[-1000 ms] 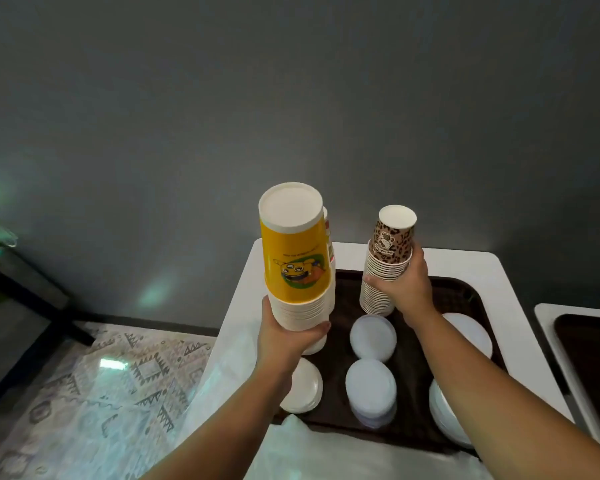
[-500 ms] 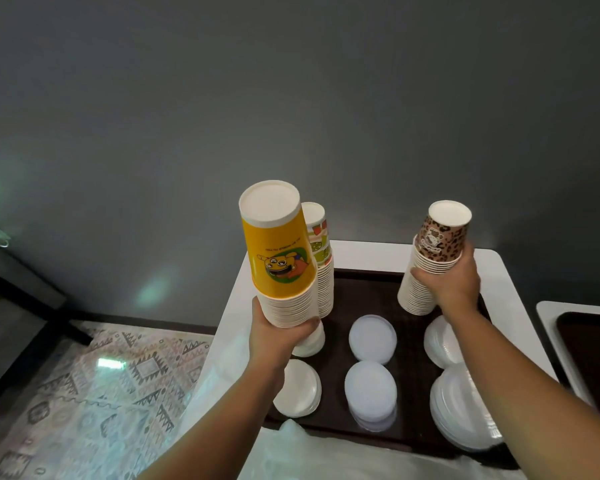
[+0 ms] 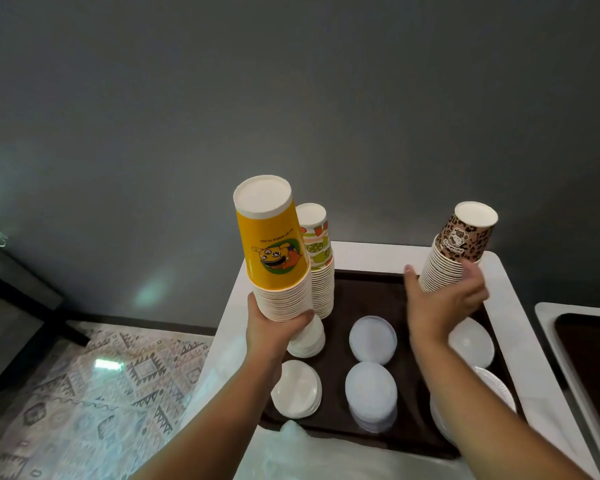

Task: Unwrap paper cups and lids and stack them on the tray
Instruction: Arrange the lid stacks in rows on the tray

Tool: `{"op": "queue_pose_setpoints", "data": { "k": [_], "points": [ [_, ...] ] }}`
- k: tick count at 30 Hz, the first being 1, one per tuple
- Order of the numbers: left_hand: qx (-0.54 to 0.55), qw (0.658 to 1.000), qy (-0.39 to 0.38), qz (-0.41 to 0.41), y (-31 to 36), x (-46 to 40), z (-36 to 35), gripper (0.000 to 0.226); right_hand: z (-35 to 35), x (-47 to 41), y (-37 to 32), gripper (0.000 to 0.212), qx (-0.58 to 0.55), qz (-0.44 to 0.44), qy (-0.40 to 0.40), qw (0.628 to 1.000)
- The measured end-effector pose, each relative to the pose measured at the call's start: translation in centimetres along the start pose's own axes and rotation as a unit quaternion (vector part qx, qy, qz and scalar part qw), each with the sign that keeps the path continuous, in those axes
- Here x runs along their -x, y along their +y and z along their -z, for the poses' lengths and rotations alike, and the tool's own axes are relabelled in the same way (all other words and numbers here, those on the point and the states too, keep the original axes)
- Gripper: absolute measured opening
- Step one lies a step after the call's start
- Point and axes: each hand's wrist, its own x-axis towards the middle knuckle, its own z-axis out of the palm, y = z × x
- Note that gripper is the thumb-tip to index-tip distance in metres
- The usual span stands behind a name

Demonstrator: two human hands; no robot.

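My left hand (image 3: 274, 329) grips the bottom of an upside-down stack of yellow cartoon cups (image 3: 274, 251), held above the left edge of the dark brown tray (image 3: 368, 285). Right behind it a stack of fruit-print cups (image 3: 321, 268) stands on the tray. At the tray's far right corner my right hand (image 3: 444, 306) curls its fingers round the base of the leopard-print cup stack (image 3: 461, 244), with the thumb spread off it. Whether this stack touches the tray is hidden.
On the tray lie white lid stacks (image 3: 297, 388), translucent lid stacks (image 3: 373, 337) and larger lids (image 3: 471, 341) at the right. Crumpled plastic wrap (image 3: 291, 452) lies on the white table's near edge. A second tray (image 3: 589, 348) is at the far right.
My right hand carried the leopard-print stack from the tray's middle back to its far right corner, and its thumb has come off. The yellow stack shifted slightly left, uncovering the fruit-print stack.
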Motion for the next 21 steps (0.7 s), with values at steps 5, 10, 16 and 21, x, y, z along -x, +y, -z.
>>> {"op": "queue_pose_setpoints", "data": {
  "k": [5,10,16,21],
  "points": [
    [0.0,1.0,-0.01,0.003,0.3,-0.4,0.4,0.093,-2.2,4.4,-1.4,0.074,-0.025,0.139,-0.305,0.942],
    [0.003,1.0,-0.015,-0.01,0.9,-0.4,0.6,0.106,-4.5,5.7,-3.1,0.093,0.015,0.073,-0.453,0.889],
    [-0.001,1.0,-0.023,-0.01,0.9,-1.8,1.7,0.097,-6.9,5.6,-4.0,0.099,-0.017,0.034,-0.452,0.891],
    [0.022,0.999,-0.041,-0.007,1.0,-2.9,2.1,0.104,-8.4,5.5,-4.6,0.09,-0.034,0.031,-0.418,0.907]
  ]
}}
